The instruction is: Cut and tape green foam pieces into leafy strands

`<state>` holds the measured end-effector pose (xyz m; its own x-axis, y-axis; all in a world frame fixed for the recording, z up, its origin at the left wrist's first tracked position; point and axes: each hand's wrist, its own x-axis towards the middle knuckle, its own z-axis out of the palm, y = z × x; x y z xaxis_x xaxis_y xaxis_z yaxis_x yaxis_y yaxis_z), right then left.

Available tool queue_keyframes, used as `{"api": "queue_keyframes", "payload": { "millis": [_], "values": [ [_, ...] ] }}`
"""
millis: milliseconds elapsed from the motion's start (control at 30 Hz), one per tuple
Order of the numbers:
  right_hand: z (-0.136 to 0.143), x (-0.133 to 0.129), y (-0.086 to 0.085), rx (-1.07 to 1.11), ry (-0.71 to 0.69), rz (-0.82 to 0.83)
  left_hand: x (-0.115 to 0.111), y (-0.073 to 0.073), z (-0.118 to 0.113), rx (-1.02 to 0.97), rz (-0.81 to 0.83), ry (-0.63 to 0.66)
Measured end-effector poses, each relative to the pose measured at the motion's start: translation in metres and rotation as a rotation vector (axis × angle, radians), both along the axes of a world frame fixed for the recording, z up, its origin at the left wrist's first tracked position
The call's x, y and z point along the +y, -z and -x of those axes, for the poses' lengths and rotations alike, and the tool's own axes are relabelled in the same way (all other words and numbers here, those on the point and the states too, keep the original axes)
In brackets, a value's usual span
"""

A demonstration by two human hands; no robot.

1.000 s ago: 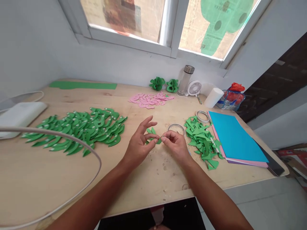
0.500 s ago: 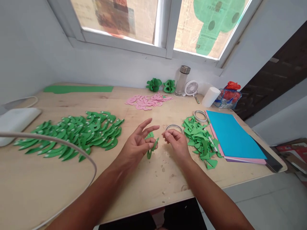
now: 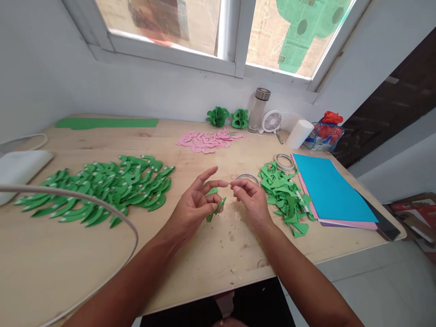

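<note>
The paper piece (image 3: pixel 220 206) is plain green with a narrow, pointed tip, held over the table (image 3: pixel 190 281) in the left hand (image 3: pixel 194 204), thumb against bent fingers. Those fingers hide its middle; whether the green behind them belongs to it, I can't make out. The right hand's (image 3: pixel 252 200) fingertips close in a pinch, on what I can't tell.

Bright window (image 3: pixel 240 38) above white wall (image 3: pixel 153 86)

Two tape rolls (image 3: pixel 285 168) (image 3: pixel 256 179), two green ornaments (image 3: pixel 218 116) (image 3: pixel 240 119), one fan (image 3: pixel 271 121).
</note>
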<state>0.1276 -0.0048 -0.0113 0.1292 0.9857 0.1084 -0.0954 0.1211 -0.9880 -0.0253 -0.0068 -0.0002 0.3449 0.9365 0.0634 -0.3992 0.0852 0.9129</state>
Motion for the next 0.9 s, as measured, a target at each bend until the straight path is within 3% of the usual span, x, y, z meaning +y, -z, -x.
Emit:
{"api": "queue_keyframes", "payload": {
  "millis": [900],
  "values": [
    [-0.0010, 0.0023, 0.0053, -0.116, -0.003, -0.029, 0.0009, 0.0054, -0.0002, -0.020, 0.037, 0.060]
  ]
}}
